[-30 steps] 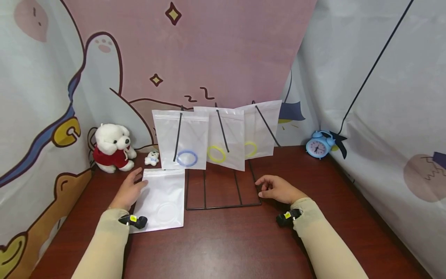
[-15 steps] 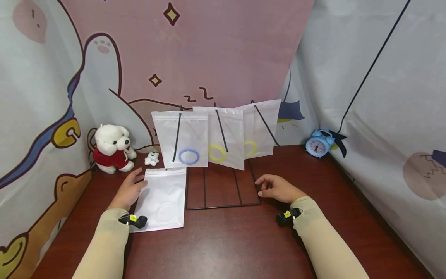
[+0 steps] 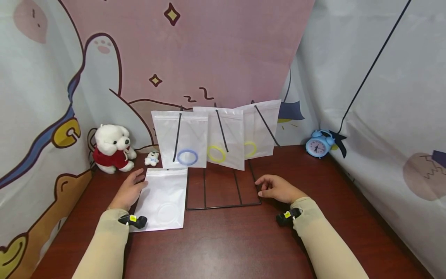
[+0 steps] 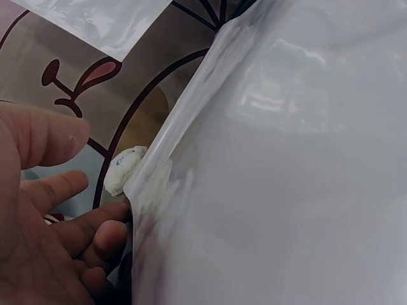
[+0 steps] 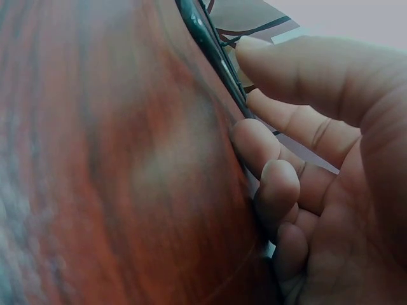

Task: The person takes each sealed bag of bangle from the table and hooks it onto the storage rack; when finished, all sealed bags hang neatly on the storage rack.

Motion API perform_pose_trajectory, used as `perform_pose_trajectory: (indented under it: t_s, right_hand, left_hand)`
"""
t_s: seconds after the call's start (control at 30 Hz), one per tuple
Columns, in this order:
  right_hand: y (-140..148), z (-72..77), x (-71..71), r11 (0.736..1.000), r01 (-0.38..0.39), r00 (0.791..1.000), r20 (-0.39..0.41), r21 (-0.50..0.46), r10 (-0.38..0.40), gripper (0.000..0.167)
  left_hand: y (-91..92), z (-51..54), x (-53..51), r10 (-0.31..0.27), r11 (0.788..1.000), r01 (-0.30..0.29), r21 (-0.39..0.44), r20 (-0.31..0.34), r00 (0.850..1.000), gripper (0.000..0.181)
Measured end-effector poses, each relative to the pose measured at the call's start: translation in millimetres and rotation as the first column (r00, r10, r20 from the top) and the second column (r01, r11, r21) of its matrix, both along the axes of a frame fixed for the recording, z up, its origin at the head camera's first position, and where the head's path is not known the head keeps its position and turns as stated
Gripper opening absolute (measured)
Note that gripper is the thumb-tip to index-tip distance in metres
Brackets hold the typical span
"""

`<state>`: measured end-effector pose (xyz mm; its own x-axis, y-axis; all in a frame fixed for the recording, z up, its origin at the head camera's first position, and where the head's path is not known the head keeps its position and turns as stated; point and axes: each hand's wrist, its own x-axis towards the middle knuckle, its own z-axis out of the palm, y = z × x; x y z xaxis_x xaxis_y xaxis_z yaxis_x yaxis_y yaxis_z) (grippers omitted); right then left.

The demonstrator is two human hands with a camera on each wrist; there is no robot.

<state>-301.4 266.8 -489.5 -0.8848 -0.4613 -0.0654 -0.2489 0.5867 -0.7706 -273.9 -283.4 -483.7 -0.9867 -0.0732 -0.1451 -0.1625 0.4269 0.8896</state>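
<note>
My left hand (image 3: pixel 127 192) lies at the left edge of a flat white zip bag (image 3: pixel 156 193) on the table, fingers loosely bent. In the left wrist view, the left hand's fingers (image 4: pixel 105 219) come up to the bag's edge; nothing is gripped. A faint round outline shows inside this bag. My right hand (image 3: pixel 280 189) rests by the right side of a black wire rack (image 3: pixel 223 207), its fingers loosely curled and holding nothing. Three translucent zip bags hang on the rack's prongs: the left bag (image 3: pixel 165 135) with a blue ring, the middle bag (image 3: pixel 231 128) and right bag (image 3: pixel 259 124) with yellow rings.
A white plush dog (image 3: pixel 109 147) in red sits at the back left, a small white toy (image 3: pixel 151 158) beside it. A blue alarm clock (image 3: pixel 318 147) stands at the back right. Printed cloth walls (image 3: pixel 223 50) close in the reddish-brown table (image 3: pixel 226 244).
The hanging bag with the blue ring sways slightly. The top of the flat bag on the table has shifted a little to the right. Both hands stay almost where they were.
</note>
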Motion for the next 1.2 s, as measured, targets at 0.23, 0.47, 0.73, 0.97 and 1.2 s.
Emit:
perform_pose_trajectory:
  t_s: [0.23, 0.47, 0.73, 0.97, 1.2]
  right_hand:
    - [0.7, -1.3, -0.8, 1.0, -0.001, 1.0, -0.005, 0.004, 0.001, 0.034]
    - [1.3, -1.9, -1.0, 1.0, 0.0, 1.0, -0.006, 0.007, 0.0, 0.033]
    - [0.2, 0.1, -1.8, 1.0, 0.006, 1.0, -0.008, 0.013, -0.006, 0.034]
    - [1.3, -0.5, -1.0, 1.0, 0.012, 1.0, -0.002, 0.014, -0.012, 0.033]
    - [0.3, -0.9, -1.6, 1.0, 0.006, 1.0, 0.003, 0.004, -0.006, 0.035]
  left_hand:
    - [-1.6, 1.0, 0.5, -0.04, 0.999, 0.04, -0.024, 0.02, 0.999, 0.072]
    - [2.4, 1.0, 0.1, -0.043, 0.997, 0.043, -0.064, -0.003, 0.999, 0.07]
    - [2.9, 0.9, 0.3, -0.038, 0.998, 0.037, -0.041, -0.025, 0.999, 0.069]
    - [4.4, -0.7, 1.9, 0.017, 1.0, -0.019, -0.015, -0.104, 0.994, 0.062]
    - [4.3, -6.8, 2.5, 0.09, 0.995, -0.095, -0.025, -0.158, 0.983, 0.05]
